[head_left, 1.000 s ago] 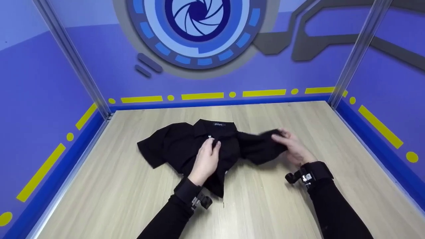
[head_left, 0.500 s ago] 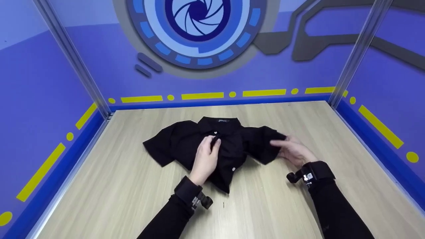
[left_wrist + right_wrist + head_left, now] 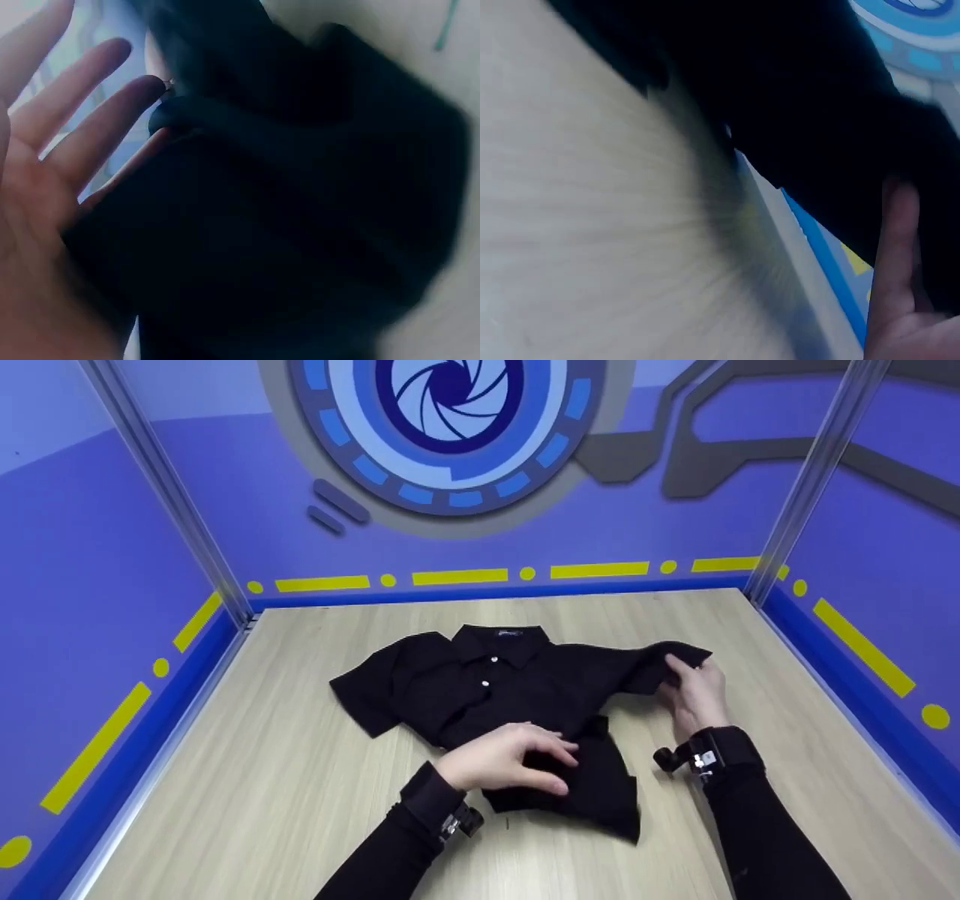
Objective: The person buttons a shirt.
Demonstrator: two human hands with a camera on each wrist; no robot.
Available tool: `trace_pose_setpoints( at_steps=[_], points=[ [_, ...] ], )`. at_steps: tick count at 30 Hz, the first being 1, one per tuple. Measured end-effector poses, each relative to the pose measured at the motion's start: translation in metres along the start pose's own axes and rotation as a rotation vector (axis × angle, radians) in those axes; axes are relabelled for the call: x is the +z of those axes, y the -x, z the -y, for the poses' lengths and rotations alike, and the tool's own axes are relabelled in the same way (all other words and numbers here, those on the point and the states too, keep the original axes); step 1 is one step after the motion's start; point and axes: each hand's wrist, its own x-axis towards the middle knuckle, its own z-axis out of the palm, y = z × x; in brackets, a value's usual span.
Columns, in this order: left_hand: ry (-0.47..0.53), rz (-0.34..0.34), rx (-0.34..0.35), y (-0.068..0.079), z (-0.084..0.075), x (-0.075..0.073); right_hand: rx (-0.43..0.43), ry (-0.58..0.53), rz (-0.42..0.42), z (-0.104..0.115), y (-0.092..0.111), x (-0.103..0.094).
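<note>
A black short-sleeved shirt (image 3: 450,697) with a collar and white buttons lies front up on the wooden tabletop. Its lower part is bunched and spreads toward the front right. My left hand (image 3: 502,761) is over this lower part, thumb and fingers apart; in the left wrist view the fingers of the left hand (image 3: 75,127) spread beside the dark cloth. At the right, my right hand (image 3: 697,694) pinches the end of the sleeve and lifts it slightly. The thumb of the right hand (image 3: 896,262) presses on the sleeve in the right wrist view; its other fingers are hidden.
The light wooden tabletop (image 3: 247,780) is bounded by blue and purple printed panels (image 3: 450,555) at the back and both sides. Metal posts (image 3: 169,502) stand at the back corners. Each wrist wears a black strap with a small camera.
The right hand has drawn the sleeve out to the right. The left hand has let go of the button front and moved down and right; the shirt's lower part now spreads out wider.
</note>
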Motion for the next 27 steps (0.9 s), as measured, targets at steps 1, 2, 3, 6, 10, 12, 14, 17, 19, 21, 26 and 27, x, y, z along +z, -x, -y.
trace_pose_setpoints(
  at_steps=[1,2,3,6,10,12,14,17,19,21,26,27],
  points=[
    [-0.011,0.011,-0.007,0.0,0.0,0.001,-0.001,-0.049,-0.023,0.003,-0.001,-0.003],
    [-0.024,0.008,-0.015,0.001,0.001,0.001,-0.003,-0.072,-0.037,0.005,0.0,-0.005],
    [-0.033,0.001,-0.023,0.001,0.002,0.0,-0.011,-0.072,-0.058,0.007,0.0,-0.005],
    [-0.064,-0.041,-0.045,0.004,0.006,-0.007,-0.071,0.036,-0.128,0.01,0.002,-0.001],
    [-0.07,-0.157,-0.098,0.01,0.013,-0.024,-0.27,0.446,-0.221,0.009,0.012,0.014],
    [-0.066,-0.239,-0.165,0.017,0.017,-0.036,-0.408,0.643,-0.254,0.008,0.018,0.024],
    [-0.065,-0.327,-0.268,0.028,0.024,-0.049,-0.495,0.766,-0.218,0.009,0.026,0.037],
    [-0.121,-0.433,-0.485,0.05,0.035,-0.066,-0.503,0.943,0.0,0.014,0.039,0.053],
    [-0.175,-0.461,-0.656,0.066,0.042,-0.074,-0.38,1.086,0.228,0.017,0.05,0.061],
    [-0.195,-0.425,-0.828,0.083,0.047,-0.079,-0.233,1.258,0.471,0.018,0.061,0.065],
    [-0.057,-0.285,-1.03,0.111,0.06,-0.075,0.005,1.598,0.744,0.008,0.076,0.067],
    [-0.013,-0.287,-1.033,0.113,0.063,-0.073,0.0,1.624,0.753,0.005,0.076,0.067]
  ],
)
